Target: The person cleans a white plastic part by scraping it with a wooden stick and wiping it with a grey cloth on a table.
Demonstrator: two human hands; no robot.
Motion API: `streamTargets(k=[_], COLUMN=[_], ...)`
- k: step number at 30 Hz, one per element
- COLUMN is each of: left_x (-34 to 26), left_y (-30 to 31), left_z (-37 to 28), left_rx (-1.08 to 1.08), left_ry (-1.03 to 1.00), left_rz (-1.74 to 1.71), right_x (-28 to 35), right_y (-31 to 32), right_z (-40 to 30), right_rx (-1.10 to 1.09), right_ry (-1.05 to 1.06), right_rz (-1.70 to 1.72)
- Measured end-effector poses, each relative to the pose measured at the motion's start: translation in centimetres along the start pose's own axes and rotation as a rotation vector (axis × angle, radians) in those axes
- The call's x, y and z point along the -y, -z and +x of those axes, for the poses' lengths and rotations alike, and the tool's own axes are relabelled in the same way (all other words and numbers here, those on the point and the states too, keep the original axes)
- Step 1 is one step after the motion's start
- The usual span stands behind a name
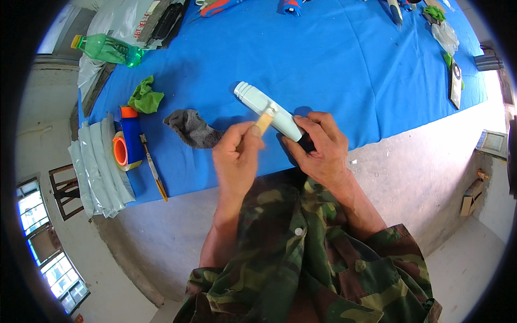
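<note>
My right hand [321, 147] grips the lower right end of a pale green plastic housing [258, 100], which lies slanted over the blue cloth with its ribbed end at the upper left. Pinched between thumb and fingers of my left hand [238, 151] is a flat yellowish strip [264, 122]. Its upper end meets a small white part [273, 108] on the housing; whether that part belongs to the strip or the housing, I cannot tell. A crumpled dark grey cloth [192, 129] lies just left of my left hand.
Left on the blue tablecloth [307, 52] are a brush [153, 167], a blue and orange container [130, 139], plastic-wrapped packs [101, 167], a green rag [146, 97] and a green bottle [107, 49]. A phone-like device [455, 84] lies right; tools, including a screwdriver-like one [395, 12], lie along the far side.
</note>
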State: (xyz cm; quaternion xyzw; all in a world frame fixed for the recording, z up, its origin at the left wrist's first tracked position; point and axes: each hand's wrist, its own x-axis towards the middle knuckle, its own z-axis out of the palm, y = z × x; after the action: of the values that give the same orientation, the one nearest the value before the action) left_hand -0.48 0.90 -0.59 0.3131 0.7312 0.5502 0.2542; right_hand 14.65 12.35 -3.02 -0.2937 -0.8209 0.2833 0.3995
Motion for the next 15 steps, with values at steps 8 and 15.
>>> streamTargets(k=[8, 15], left_x=[-0.11, -0.14], left_y=[0.13, 0.10], left_z=[0.00, -0.21], left_rx=[-0.016, 0.016], left_ry=[0.050, 0.057], left_rz=[-0.059, -0.025], right_x=[0.15, 0.16], right_y=[0.27, 0.23], right_z=[0.03, 0.05], right_rx=[0.028, 0.028], right_ry=[-0.010, -0.003], right_rz=[-0.010, -0.012])
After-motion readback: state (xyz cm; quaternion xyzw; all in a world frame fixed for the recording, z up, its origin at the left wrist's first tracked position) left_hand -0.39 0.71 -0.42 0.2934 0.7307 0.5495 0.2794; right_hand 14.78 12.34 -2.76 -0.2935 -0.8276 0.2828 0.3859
